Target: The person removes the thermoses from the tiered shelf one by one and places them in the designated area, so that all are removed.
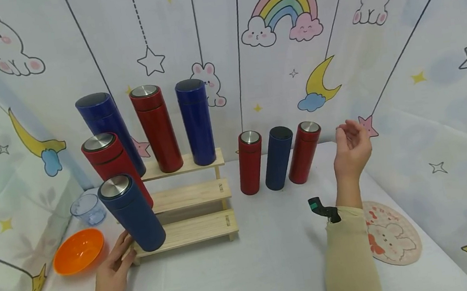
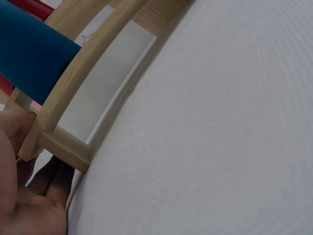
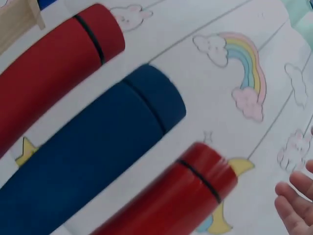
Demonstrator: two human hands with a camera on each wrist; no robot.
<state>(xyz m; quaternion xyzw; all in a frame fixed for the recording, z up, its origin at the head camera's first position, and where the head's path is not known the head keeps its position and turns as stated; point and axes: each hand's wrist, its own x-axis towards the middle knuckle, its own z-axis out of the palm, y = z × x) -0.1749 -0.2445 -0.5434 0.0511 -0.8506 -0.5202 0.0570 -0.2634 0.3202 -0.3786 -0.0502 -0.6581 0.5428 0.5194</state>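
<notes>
A wooden three-step rack (image 1: 196,200) stands left of centre. Its top step carries a blue flask (image 1: 105,121), a red flask (image 1: 156,125) and a second blue flask (image 1: 195,118). One red flask (image 1: 110,162) is on the middle step and a blue flask (image 1: 133,214) on the lowest. My left hand (image 1: 115,267) rests against the rack's front left corner (image 2: 73,83), just below that blue flask (image 2: 29,58). Right of the rack a red flask (image 1: 250,162), a blue flask (image 1: 278,158) and a red flask (image 1: 304,152) stand on the table. My right hand (image 1: 351,149) hovers beside the last one, loosely curled and holding nothing.
An orange bowl (image 1: 78,250) and a clear cup (image 1: 88,210) sit left of the rack. A round rabbit mat (image 1: 395,232) lies at the right, under my forearm. Printed backdrop walls close the table at the back and on both sides.
</notes>
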